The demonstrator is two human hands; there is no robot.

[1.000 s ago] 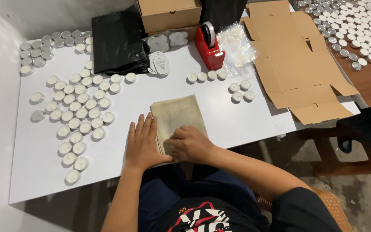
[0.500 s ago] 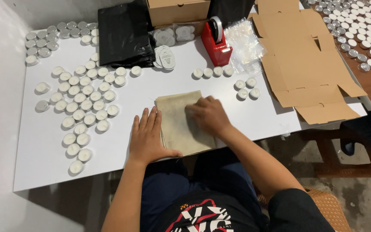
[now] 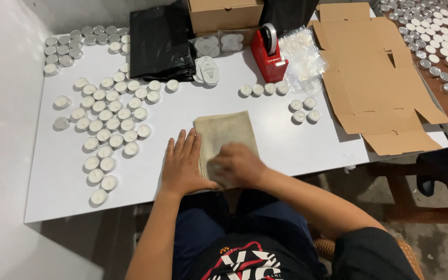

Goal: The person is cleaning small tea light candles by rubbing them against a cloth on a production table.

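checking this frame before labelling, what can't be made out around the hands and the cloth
Head view:
- Right hand: motion-blurred, so its fingers are unclear.
- Beige cloth: near end hidden under both hands; left hand covers its left edge.
- Round labels: print too small.
- Tealights at the top right: cut off by the frame edge.

Position: one camera is worn on the head, above the seated person.
Direction: the white bench (image 3: 286,140) is viewed steeply downward and forward.
Nearness: close; forearms and lap are included.
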